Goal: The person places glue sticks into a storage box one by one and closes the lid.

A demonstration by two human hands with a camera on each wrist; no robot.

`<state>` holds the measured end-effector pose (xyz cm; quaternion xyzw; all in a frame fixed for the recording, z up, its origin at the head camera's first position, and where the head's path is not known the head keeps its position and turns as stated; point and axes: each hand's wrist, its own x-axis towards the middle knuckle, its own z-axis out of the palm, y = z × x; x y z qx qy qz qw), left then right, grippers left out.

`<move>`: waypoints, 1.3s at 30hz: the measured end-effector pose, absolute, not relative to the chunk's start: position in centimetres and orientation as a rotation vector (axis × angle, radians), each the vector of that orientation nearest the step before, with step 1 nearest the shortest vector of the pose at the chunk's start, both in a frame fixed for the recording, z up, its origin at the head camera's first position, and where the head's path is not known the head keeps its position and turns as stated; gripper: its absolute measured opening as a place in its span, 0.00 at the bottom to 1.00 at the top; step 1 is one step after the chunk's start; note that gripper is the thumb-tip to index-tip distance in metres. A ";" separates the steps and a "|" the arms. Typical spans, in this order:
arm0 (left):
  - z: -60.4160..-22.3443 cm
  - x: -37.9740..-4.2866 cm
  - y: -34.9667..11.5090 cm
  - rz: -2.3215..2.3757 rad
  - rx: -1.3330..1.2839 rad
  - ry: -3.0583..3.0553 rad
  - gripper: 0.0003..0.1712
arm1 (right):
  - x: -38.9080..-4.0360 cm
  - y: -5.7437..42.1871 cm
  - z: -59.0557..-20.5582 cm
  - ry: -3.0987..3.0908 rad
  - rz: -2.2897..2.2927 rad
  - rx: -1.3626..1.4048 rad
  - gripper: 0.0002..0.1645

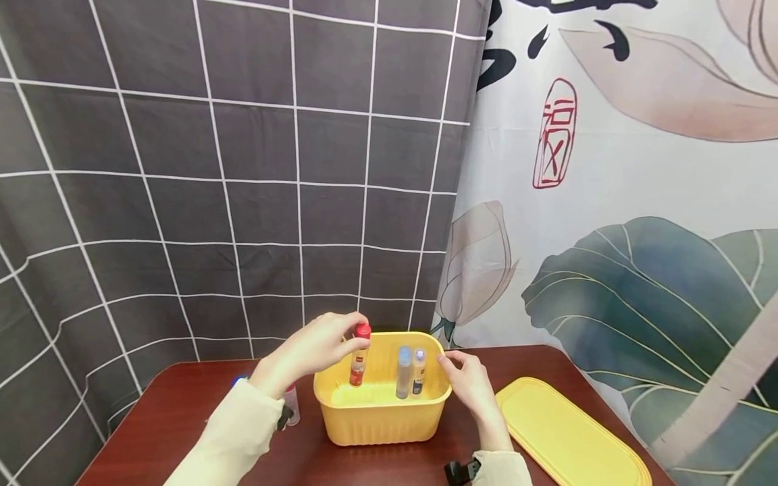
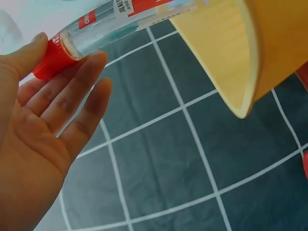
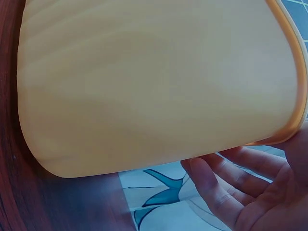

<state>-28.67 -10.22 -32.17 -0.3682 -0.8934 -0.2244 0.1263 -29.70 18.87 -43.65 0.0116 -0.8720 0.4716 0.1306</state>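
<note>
My left hand (image 1: pixel 323 343) pinches the red cap of a clear glue bottle (image 1: pixel 358 365) between thumb and fingers. The glue bottle hangs upright over the left part of a yellow plastic storage bin (image 1: pixel 381 425), its lower end inside. In the left wrist view the red cap (image 2: pixel 54 58) sits between the thumb and fingertips. My right hand (image 1: pixel 471 385) grips the bin's right rim, thumb at the edge and fingers along the outer wall (image 3: pixel 159 86). Inside the bin stand a blue-capped clear tube (image 1: pixel 404 373) and a second slim bottle (image 1: pixel 418 372) with a pale cap.
A yellow lid (image 1: pixel 571 435) lies flat on the dark red table (image 1: pixel 188 412) to the right of the bin. Left of the bin, a clear bottle (image 1: pixel 292 406) stands partly behind my left wrist, with a blue cap (image 1: pixel 239 379) showing nearby. Curtains (image 1: pixel 243 202) hang behind the table.
</note>
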 end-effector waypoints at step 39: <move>-34.9 -34.5 -4.8 -0.210 -1.009 -3.050 0.11 | -29.7 19.0 -43.6 -2.533 1.363 0.039 0.17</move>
